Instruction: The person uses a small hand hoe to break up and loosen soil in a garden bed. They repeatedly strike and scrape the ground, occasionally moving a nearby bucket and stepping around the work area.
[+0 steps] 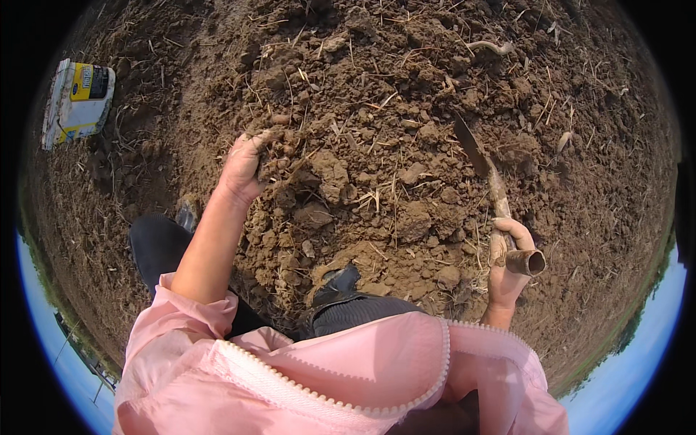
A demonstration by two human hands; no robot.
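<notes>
My left hand (244,166) is curled around a soil-covered clump (276,155) with small reddish-brown lumps in it. Dirt hides what exactly the clump is, and my fingertips are partly hidden too. On the right, my right hand (507,258) grips a short metal digging tool (497,190) by its shank, near an open pipe-like socket (524,262). The tool's dark, narrow blade (471,144) points away from me, its tip at the loose brown soil (380,179). Dried mud coats the shank.
A dirty white plastic bucket (87,103) with a yellow and black label lies at the far left. Dry straw and clods cover the ground. A pale root-like piece (492,48) lies farther ahead. My dark boot (337,283) rests in the soil close to me.
</notes>
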